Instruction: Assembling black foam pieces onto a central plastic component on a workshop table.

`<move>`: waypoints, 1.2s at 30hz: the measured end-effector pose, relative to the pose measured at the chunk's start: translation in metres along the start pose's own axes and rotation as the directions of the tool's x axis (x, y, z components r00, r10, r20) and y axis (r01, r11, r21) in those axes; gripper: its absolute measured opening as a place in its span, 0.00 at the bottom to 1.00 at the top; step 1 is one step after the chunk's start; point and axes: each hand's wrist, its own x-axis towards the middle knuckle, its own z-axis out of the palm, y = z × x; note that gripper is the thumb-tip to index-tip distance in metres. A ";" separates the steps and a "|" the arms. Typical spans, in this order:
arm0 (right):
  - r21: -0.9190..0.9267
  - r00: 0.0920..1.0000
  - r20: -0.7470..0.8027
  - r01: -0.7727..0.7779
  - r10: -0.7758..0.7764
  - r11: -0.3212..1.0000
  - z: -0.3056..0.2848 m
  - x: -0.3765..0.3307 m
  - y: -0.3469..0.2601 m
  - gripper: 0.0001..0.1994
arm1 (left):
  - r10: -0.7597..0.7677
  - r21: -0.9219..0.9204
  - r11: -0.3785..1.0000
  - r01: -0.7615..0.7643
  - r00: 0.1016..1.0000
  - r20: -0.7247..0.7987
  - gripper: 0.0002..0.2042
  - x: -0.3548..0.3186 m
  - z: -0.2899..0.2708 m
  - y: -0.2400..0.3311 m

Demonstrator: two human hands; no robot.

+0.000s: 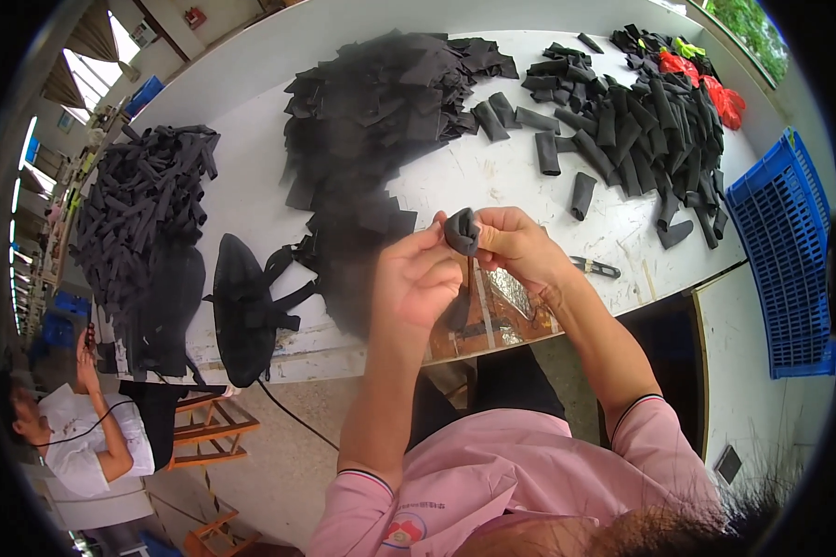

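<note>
1. pink shirt (529,455), chest: a short slanting line of small dark printed characters (427,507).
2. same shirt, just below that line in view: a round emblem (405,532) in red, white and blue.
3. back wall (178,35), upper left: a pale sheet (143,35), any marks too small to read.

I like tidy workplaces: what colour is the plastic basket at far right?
Blue. The basket shows in the head view.

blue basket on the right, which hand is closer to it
Right. The right hand pinches the black fabric piece, well to the left of the blue basket; the left hand is at the piece's other side, farther from the basket.
</note>
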 end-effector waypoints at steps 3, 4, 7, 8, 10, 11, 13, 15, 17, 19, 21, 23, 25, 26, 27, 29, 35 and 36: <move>-0.004 0.992 -0.120 -0.033 0.033 0.999 -0.005 -0.009 0.033 0.14 | 0.036 0.130 0.991 -0.022 0.993 -0.109 0.04 0.001 -0.030 -0.003; -0.007 0.992 -0.123 -0.034 0.033 0.999 -0.007 -0.012 0.036 0.14 | 0.085 0.218 0.974 -0.053 0.987 -0.138 0.04 0.001 -0.036 -0.008; -0.028 0.988 -0.110 -0.115 0.112 0.993 -0.004 -0.013 0.031 0.14 | 0.088 0.198 0.978 -0.068 0.992 -0.096 0.03 -0.002 -0.040 -0.007; -0.026 0.988 -0.110 -0.111 0.108 0.993 -0.005 -0.010 0.027 0.14 | 0.111 0.187 0.978 -0.094 0.991 -0.078 0.03 -0.001 -0.039 -0.005; -0.155 0.995 -0.080 -0.064 0.052 0.986 -0.005 -0.006 0.020 0.14 | 0.081 0.180 0.981 -0.070 0.995 -0.056 0.03 -0.006 -0.031 -0.006; -0.152 0.995 -0.082 -0.065 0.054 0.986 -0.004 -0.007 0.017 0.14 | 0.074 0.203 0.976 -0.073 0.997 0.002 0.03 -0.012 -0.025 -0.011; -0.079 1.000 0.003 0.001 -0.001 0.997 -0.001 -0.006 0.014 0.14 | 0.066 0.227 0.971 -0.077 0.996 0.057 0.04 -0.015 -0.031 -0.013; 0.040 1.000 -0.017 0.004 -0.003 0.999 -0.009 -0.006 0.040 0.14 | 0.169 0.451 0.880 -0.148 0.986 -0.006 0.06 -0.013 -0.044 -0.014; 0.060 0.997 -0.052 0.052 -0.049 0.997 -0.012 -0.009 0.051 0.13 | 0.279 0.610 0.765 -0.208 0.960 -0.022 0.08 -0.013 -0.042 -0.021; -0.007 0.993 -0.104 0.059 -0.059 0.998 -0.008 -0.009 0.047 0.12 | 0.529 0.885 0.369 -0.284 0.847 0.051 0.13 -0.014 -0.028 -0.032; -0.081 0.986 -0.142 0.076 -0.087 0.994 -0.003 -0.009 0.035 0.12 | 0.601 0.909 0.005 -0.416 0.728 0.330 0.14 -0.013 -0.021 -0.036; -0.377 0.975 -0.208 -0.010 -0.074 0.926 -0.001 -0.015 0.024 0.12 | 0.502 0.779 -0.453 -0.434 0.598 0.625 0.15 -0.019 -0.014 -0.032; -0.498 0.918 -0.276 0.118 -0.285 0.859 -0.003 -0.022 0.023 0.13 | 0.481 0.836 -0.350 -0.423 0.685 0.548 0.13 -0.020 -0.010 -0.031; -0.611 0.827 -0.300 0.217 -0.476 0.761 -0.001 -0.023 0.020 0.14 | 0.461 0.889 -0.247 -0.387 0.760 0.459 0.11 -0.022 -0.009 -0.030; -0.673 0.817 -0.204 0.283 -0.539 0.683 -0.002 -0.029 0.011 0.16 | 0.487 0.874 -0.258 -0.411 0.726 0.485 0.09 -0.020 -0.011 -0.029; -0.829 0.834 -0.015 0.298 -0.552 0.472 0.009 -0.034 -0.010 0.17 | 0.529 0.858 -0.201 -0.472 0.685 0.501 0.08 -0.024 -0.008 -0.030; -0.961 0.837 0.252 0.277 -0.486 -0.021 0.013 -0.024 -0.010 0.13 | 0.625 0.774 0.002 -0.633 0.605 0.493 0.09 -0.025 -0.024 -0.024; -0.960 0.838 0.254 0.278 -0.483 -0.022 0.010 -0.025 0.002 0.13 | 0.617 0.832 -0.041 -0.553 0.641 0.456 0.09 -0.021 -0.034 -0.020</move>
